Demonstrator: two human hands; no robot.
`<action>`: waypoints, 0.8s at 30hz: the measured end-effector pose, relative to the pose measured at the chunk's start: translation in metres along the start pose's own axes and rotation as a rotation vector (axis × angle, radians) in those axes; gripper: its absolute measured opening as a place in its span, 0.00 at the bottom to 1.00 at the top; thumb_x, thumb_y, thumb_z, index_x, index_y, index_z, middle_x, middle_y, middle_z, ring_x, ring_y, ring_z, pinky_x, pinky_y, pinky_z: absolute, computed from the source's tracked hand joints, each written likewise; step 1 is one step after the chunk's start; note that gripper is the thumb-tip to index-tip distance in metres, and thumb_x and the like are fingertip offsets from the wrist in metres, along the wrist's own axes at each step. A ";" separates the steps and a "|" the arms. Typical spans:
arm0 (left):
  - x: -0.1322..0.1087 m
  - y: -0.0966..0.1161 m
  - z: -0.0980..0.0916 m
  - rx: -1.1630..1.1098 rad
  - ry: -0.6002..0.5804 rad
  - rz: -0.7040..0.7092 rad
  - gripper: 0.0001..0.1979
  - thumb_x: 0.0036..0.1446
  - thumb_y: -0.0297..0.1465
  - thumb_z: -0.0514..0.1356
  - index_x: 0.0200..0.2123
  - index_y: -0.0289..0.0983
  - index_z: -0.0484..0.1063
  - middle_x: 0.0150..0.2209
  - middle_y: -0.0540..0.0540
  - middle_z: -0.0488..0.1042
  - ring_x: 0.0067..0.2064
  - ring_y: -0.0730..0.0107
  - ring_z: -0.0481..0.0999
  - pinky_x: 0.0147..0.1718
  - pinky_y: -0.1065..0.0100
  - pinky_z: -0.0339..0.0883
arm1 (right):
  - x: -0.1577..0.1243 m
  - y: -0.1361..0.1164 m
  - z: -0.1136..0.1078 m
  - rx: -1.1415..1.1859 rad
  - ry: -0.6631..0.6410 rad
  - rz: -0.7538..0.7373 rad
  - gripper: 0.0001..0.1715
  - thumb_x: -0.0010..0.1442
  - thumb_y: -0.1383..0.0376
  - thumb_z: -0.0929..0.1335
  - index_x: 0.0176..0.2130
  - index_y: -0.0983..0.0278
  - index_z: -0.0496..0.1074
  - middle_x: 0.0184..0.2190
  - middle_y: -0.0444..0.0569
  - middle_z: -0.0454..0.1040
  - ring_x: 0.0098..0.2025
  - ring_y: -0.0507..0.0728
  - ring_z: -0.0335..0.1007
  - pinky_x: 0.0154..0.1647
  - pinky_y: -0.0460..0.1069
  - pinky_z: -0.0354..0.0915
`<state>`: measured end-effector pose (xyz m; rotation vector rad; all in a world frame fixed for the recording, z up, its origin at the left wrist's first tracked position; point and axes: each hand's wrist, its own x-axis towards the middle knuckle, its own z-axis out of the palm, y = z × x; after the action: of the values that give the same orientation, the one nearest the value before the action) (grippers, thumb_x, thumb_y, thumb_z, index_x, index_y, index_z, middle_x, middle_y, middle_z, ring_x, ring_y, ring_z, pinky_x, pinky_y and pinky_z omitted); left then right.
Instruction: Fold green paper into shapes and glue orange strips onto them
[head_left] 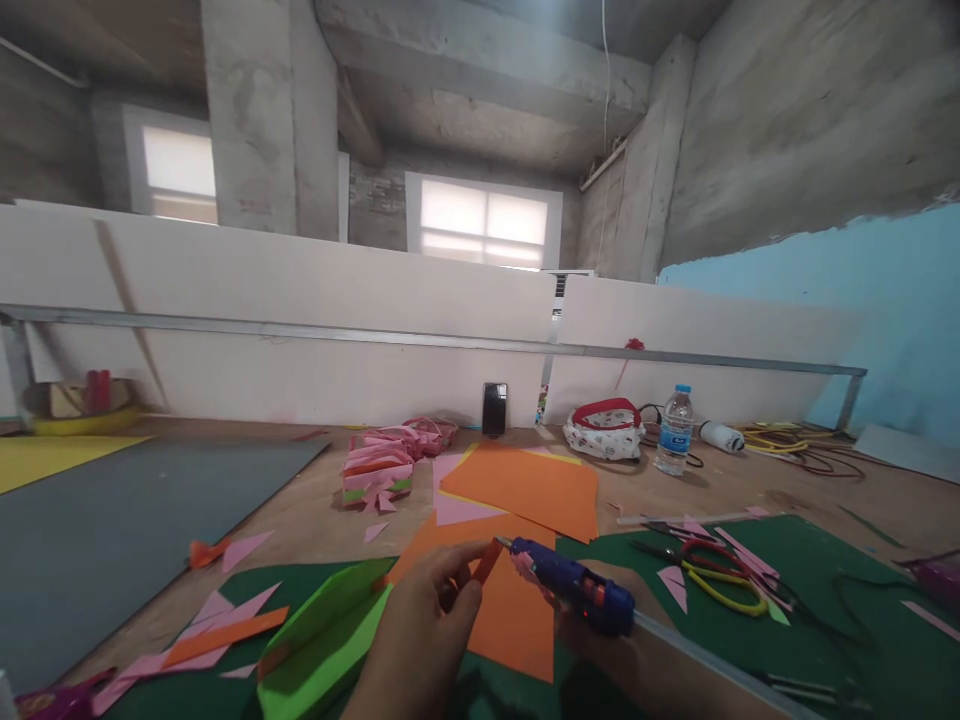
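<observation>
My left hand (431, 615), at the lower middle, pinches a small folded orange paper strip (487, 562) between thumb and fingers. From the right, my right hand (592, 610) is wrapped round a blue glue gun (574, 583), which partly hides its fingers. The gun's metal nozzle touches or nearly touches the strip's upper end; I cannot tell which. A clear glue stick (697, 655) runs out of the gun's back. Under the hands is an orange sheet (517, 620). Left of my left hand stands a folded green paper piece (322, 635) with orange bits on it.
Scissors (724, 585) and pink scraps lie on the green mat (817, 560) at right. Farther back are orange sheets (525, 485), pink paper pieces (379, 465), a phone (494, 408), a pouch (604, 430) and a water bottle (675, 435). A grey board (135, 530) covers the left.
</observation>
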<state>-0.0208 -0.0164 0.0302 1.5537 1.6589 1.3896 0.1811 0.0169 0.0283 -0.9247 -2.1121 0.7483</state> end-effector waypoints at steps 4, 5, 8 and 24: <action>0.001 0.000 -0.003 -0.015 -0.038 -0.014 0.18 0.46 0.35 0.54 0.39 0.41 0.78 0.29 0.49 0.73 0.28 0.66 0.69 0.32 0.67 0.61 | 0.000 0.003 0.001 0.021 -0.012 0.005 0.21 0.55 0.49 0.65 0.27 0.64 0.65 0.24 0.44 0.64 0.27 0.53 0.56 0.27 0.47 0.53; 0.001 0.000 -0.004 -0.022 -0.044 -0.017 0.18 0.46 0.35 0.54 0.40 0.41 0.78 0.29 0.49 0.73 0.29 0.66 0.69 0.32 0.67 0.61 | 0.000 0.004 0.001 0.026 -0.014 0.005 0.20 0.55 0.50 0.65 0.27 0.64 0.64 0.24 0.44 0.64 0.26 0.53 0.56 0.27 0.47 0.53; 0.003 -0.001 -0.005 -0.050 -0.039 -0.029 0.19 0.46 0.36 0.55 0.40 0.41 0.78 0.27 0.50 0.69 0.28 0.67 0.67 0.31 0.68 0.60 | -0.001 0.002 0.000 0.014 -0.011 0.021 0.18 0.54 0.53 0.66 0.26 0.64 0.63 0.23 0.43 0.62 0.26 0.52 0.55 0.26 0.47 0.52; 0.001 0.004 -0.004 -0.277 -0.015 -0.155 0.16 0.44 0.37 0.59 0.37 0.40 0.78 0.31 0.50 0.79 0.36 0.61 0.75 0.37 0.65 0.64 | 0.000 -0.001 -0.004 -0.078 -0.053 0.017 0.17 0.54 0.54 0.66 0.25 0.64 0.64 0.23 0.43 0.64 0.26 0.52 0.56 0.27 0.46 0.52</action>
<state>-0.0227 -0.0179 0.0357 1.2505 1.4719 1.4505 0.1834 0.0175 0.0315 -0.9755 -2.1961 0.7103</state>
